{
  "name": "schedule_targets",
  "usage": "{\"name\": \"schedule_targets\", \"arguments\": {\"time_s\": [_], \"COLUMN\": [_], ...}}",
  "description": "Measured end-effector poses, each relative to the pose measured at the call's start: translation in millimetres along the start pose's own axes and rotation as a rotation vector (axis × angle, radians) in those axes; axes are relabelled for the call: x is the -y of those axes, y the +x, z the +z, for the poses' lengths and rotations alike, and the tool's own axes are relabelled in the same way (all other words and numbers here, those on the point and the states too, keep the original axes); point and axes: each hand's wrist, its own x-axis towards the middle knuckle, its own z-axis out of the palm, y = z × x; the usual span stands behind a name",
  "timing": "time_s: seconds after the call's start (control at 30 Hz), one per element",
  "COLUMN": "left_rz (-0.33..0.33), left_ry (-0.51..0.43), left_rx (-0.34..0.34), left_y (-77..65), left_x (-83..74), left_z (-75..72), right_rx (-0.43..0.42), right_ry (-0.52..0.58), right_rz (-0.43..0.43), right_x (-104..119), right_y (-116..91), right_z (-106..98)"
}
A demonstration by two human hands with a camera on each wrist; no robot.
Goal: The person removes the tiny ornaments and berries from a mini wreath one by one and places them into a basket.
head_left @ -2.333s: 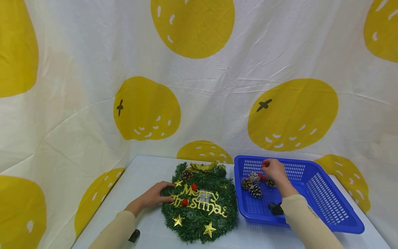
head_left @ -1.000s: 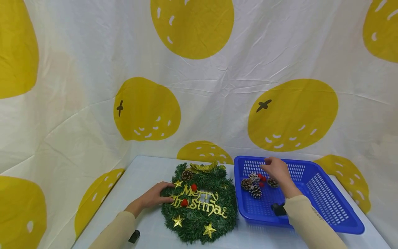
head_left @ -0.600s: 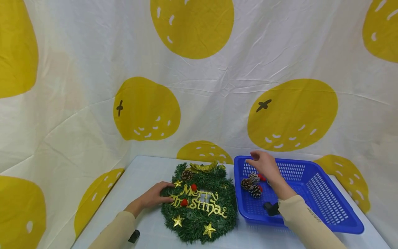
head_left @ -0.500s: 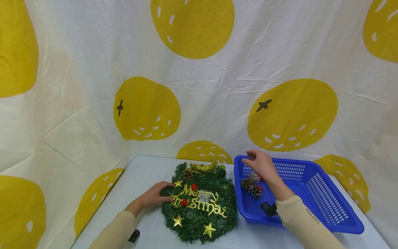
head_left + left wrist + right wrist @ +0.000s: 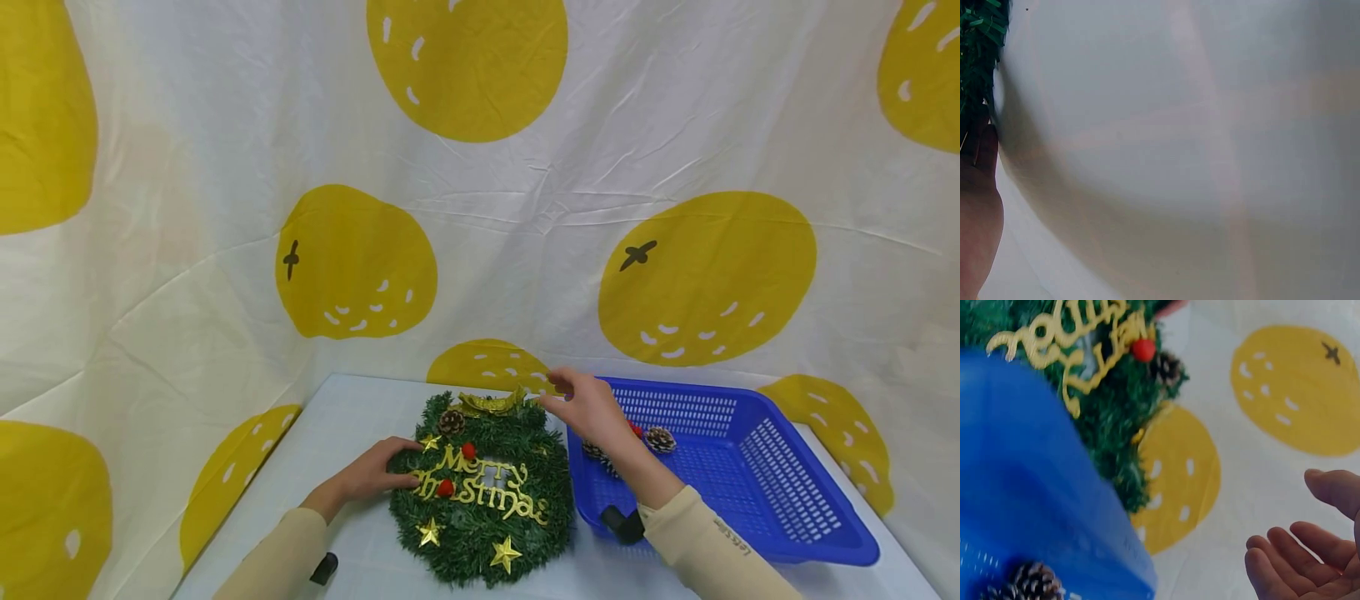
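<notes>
A green Christmas wreath point(image 5: 465, 550) lies flat on the table, bearing gold "Merry Christmas" lettering point(image 5: 498, 497), gold stars point(image 5: 506, 554), two red balls point(image 5: 446, 488), a pinecone point(image 5: 451, 422) and a gold ribbon point(image 5: 491, 405) at its far edge. My left hand point(image 5: 372, 468) rests on the wreath's left edge, thumb and fingers spread. My right hand point(image 5: 588, 408) hovers between the wreath's far right edge and the basket; the right wrist view shows its fingers point(image 5: 1297, 556) loosely bent with nothing in them. Its forearm partly covers pinecones point(image 5: 1038, 581) in the basket.
A blue plastic basket point(image 5: 787, 450) stands right of the wreath, close to its edge. Inside lie several pinecones and something red point(image 5: 635, 428). A white cloth with yellow fruit prints point(image 5: 705, 275) hangs behind the white table point(image 5: 352, 400).
My right hand, pinching something red over the basket at first, has let it go and moved left toward the wreath with nothing in it. My left hand has stayed put.
</notes>
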Motion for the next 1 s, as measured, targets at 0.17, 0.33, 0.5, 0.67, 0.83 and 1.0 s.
{"name": "schedule_targets", "arguments": {"time_s": [0.17, 0.33, 0.5, 0.67, 0.83, 1.0], "left_rz": [-0.003, 0.002, 0.005, 0.001, 0.002, 0.007], "left_ry": [0.003, -0.001, 0.000, 0.001, 0.005, 0.006], "left_rx": [-0.002, -0.002, -0.003, -0.001, -0.002, -0.002], "left_y": [1.5, 1.2, 0.5, 0.3, 0.0, -0.2], "left_x": [0.9, 0.1, -0.3, -0.1, 0.0, 0.0], "left_z": [0.2, 0.0, 0.1, 0.0, 0.3, 0.3], "right_rx": [0.032, 0.048, 0.052, 0.077, 0.110, 0.137], "right_ry": [0.064, 0.101, 0.121, 0.148, 0.172, 0.202], "right_rz": [0.014, -0.002, -0.039, -0.067, -0.081, -0.109], "right_x": [9.9, 17.4, 23.0, 26.7, 30.3, 30.7], "right_y": [-4.1, -9.1, -14.0, -18.4, -22.0, -25.6], "right_z": [12.2, 25.2, 36.4, 47.3, 58.5, 71.1]}}
